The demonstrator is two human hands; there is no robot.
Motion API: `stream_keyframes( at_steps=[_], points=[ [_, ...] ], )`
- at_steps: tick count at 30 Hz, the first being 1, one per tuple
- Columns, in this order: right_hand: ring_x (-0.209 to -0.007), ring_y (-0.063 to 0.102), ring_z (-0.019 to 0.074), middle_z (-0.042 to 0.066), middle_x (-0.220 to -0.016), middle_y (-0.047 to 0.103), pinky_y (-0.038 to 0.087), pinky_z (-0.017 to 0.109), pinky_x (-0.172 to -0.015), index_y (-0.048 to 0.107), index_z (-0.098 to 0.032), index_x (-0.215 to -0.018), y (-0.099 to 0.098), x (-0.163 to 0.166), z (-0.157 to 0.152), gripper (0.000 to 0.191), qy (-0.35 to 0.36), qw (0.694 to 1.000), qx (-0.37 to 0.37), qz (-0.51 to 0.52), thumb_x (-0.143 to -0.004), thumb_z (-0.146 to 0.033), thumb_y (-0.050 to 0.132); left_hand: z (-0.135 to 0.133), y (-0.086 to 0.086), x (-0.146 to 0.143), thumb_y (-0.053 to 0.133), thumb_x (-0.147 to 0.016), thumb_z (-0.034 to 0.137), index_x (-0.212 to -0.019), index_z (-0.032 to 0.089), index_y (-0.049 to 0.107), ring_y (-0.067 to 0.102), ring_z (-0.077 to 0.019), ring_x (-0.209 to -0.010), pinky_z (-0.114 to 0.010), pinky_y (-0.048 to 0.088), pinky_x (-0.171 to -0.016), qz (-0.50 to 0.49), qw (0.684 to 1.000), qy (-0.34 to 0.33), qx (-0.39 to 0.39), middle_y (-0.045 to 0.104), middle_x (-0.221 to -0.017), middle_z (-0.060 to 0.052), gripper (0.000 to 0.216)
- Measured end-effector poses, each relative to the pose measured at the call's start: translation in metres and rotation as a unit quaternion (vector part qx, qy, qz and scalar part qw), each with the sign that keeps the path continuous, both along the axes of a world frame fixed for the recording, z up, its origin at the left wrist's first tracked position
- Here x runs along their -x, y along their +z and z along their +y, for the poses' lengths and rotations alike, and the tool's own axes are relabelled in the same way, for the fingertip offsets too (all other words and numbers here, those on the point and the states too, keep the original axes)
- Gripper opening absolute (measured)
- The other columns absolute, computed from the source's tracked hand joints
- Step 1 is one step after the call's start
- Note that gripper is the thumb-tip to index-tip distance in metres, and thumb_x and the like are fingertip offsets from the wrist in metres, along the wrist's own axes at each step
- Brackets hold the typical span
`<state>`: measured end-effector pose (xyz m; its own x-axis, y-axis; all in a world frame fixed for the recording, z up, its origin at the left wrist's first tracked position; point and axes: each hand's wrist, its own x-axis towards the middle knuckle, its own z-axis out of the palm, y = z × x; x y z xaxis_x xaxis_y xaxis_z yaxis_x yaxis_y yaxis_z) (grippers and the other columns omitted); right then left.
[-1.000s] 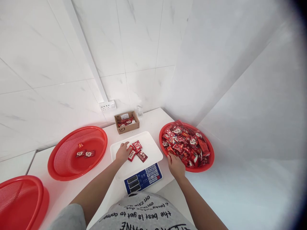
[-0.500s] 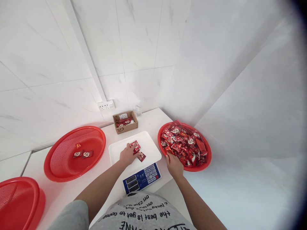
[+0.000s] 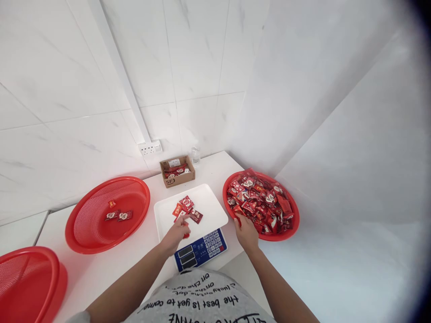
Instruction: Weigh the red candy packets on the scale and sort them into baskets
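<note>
My left hand (image 3: 175,234) is over the near part of the white scale tray (image 3: 210,204), index finger stretched toward several small red packets (image 3: 187,203). Its other fingers are curled, with a bit of red packet (image 3: 186,235) showing beneath them. These wrapped packets lie loosely together on the tray, one dark red and one orange-red among them. At the right, my right hand (image 3: 247,233) is closed at the near-left rim of a red plastic basket (image 3: 292,231) heaped with red packets (image 3: 261,202). Its fingertips are partly hidden.
A red mesh basket (image 3: 97,246) with a few packets stands left of the scale; another red basket (image 3: 50,278) is nearer. Behind the tray are a small cardboard box (image 3: 180,180) of packets and a clear container (image 3: 195,155). The scale's blue keypad panel (image 3: 202,251) faces me.
My left hand has drawn back toward me from the packets on the tray, uncovering more of them. A bit of red now shows under its fingers. My right hand stays at the basket rim.
</note>
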<state>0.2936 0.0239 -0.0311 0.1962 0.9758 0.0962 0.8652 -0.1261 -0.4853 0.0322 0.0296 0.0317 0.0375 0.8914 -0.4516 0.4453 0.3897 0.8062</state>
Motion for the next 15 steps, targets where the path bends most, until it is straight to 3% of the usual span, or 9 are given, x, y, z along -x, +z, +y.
stream_keyframes(
  at_steps=[2, 4, 7, 9, 12, 15],
  points=[
    [-0.106, 0.049, 0.0222, 0.012, -0.110, 0.059, 0.036, 0.035, -0.093, 0.058, -0.014, -0.106, 0.007, 0.011, -0.006, 0.039, 0.032, 0.996, -0.063, 0.051, -0.087, -0.034, 0.030, -0.021, 0.004, 0.002, 0.045, -0.065, 0.005, -0.119, 0.022, 0.046, 0.056, -0.0110, -0.077, -0.024, 0.046, -0.069, -0.112, 0.992, -0.017, 0.051, 0.052, -0.100, -0.004, 0.056],
    [-0.101, 0.051, 0.0214, 0.012, -0.104, 0.061, 0.037, 0.034, -0.091, 0.060, -0.016, -0.100, 0.018, 0.032, -0.015, 0.037, 0.088, 0.986, -0.084, 0.114, -0.087, -0.036, 0.032, -0.038, 0.005, 0.003, 0.048, -0.062, 0.005, -0.118, 0.023, 0.046, 0.055, -0.0104, -0.077, -0.024, 0.046, -0.071, -0.164, 0.985, -0.025, 0.053, 0.051, -0.099, -0.002, 0.059],
    [-0.076, 0.056, 0.0154, 0.005, -0.084, 0.064, 0.042, 0.026, -0.070, 0.061, -0.018, -0.089, 0.036, 0.070, -0.031, 0.034, 0.211, 0.948, 0.055, 0.230, -0.087, -0.039, 0.035, -0.053, 0.003, 0.002, 0.056, -0.061, 0.010, -0.121, 0.024, 0.042, 0.055, -0.0118, -0.078, -0.027, 0.045, -0.072, -0.196, 0.979, -0.028, 0.039, 0.051, -0.092, -0.001, 0.063],
    [-0.066, 0.052, 0.0132, 0.002, -0.074, 0.063, 0.038, 0.023, -0.059, 0.061, -0.017, -0.081, 0.045, 0.090, -0.038, 0.032, 0.275, 0.922, 0.145, 0.231, -0.084, -0.043, 0.042, -0.057, 0.001, 0.000, 0.059, -0.062, 0.014, -0.124, 0.024, 0.039, 0.055, -0.0130, -0.077, -0.029, 0.045, -0.072, -0.204, 0.977, -0.048, 0.029, 0.053, -0.084, 0.001, 0.066],
    [-0.057, 0.044, 0.0113, 0.001, -0.063, 0.058, 0.028, 0.022, -0.052, 0.059, -0.016, -0.071, 0.051, 0.105, -0.042, 0.033, 0.285, 0.922, 0.205, 0.165, -0.080, -0.045, 0.048, -0.059, 0.000, -0.002, 0.061, -0.065, 0.019, -0.127, 0.022, 0.035, 0.054, -0.0135, -0.075, -0.030, 0.044, -0.073, -0.196, 0.977, -0.082, 0.006, 0.054, -0.080, 0.001, 0.067],
    [-0.052, 0.038, 0.0101, -0.001, -0.055, 0.052, 0.024, 0.022, -0.049, 0.055, -0.016, -0.059, 0.053, 0.103, -0.041, 0.038, 0.287, 0.917, 0.227, 0.160, -0.080, -0.047, 0.046, -0.059, 0.000, -0.002, 0.063, -0.063, 0.021, -0.127, 0.023, 0.034, 0.055, -0.0121, -0.072, -0.028, 0.044, -0.069, -0.197, 0.978, -0.071, 0.008, 0.054, -0.088, 0.000, 0.071]
  ],
)
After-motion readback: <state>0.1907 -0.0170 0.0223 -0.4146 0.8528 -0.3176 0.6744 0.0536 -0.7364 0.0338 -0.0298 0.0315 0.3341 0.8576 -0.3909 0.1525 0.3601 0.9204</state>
